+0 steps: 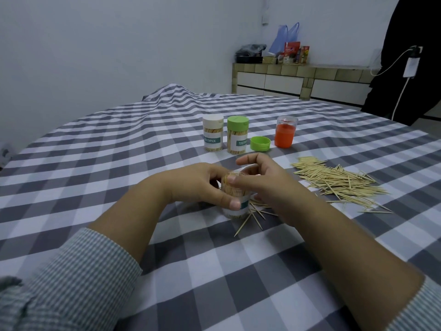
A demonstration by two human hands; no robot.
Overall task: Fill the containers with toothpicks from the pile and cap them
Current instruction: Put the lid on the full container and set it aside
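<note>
**Risk: spill or tip while topping off the open jar**

Left hand (202, 185) grips the clear toothpick jar (236, 199) around its body, thumb across the white label. Jar sits on the checked tablecloth (119, 151), packed with picks, no cap on it that I can see. Right hand (260, 180) is curled over the mouth, fingertip pressing on the pick ends. Can't tell if it's also pinching any picks.

Elsewhere:
- White-capped jar (213, 133) and green-capped jar (237, 134) stand side by side farther back, both full and closed.
- Loose green cap (260, 143) lies just beside the green-capped jar, open side up. Likely the one for the jar in hand.
- Orange dispenser (285, 132) with clear top stands right of the cap.
- Toothpick pile (334, 180) is right of the hands. Stray toothpicks (255, 216) lie at the jar's base.

What could go wrong, my read:
- Jar looks crammed. Forcing more in may bow or snap picks, or leave ends proud of the rim so the cap won't seat.
- Cloth is soft and rumpled. Downward push off-axis could tip the jar and dump it.
- Strays under the base could make it rock.
- Reaching for the cap passes near the two closed jars, so an elbow or wrist could knock them over.
- Sharp tips under the pressing finger.
</note>
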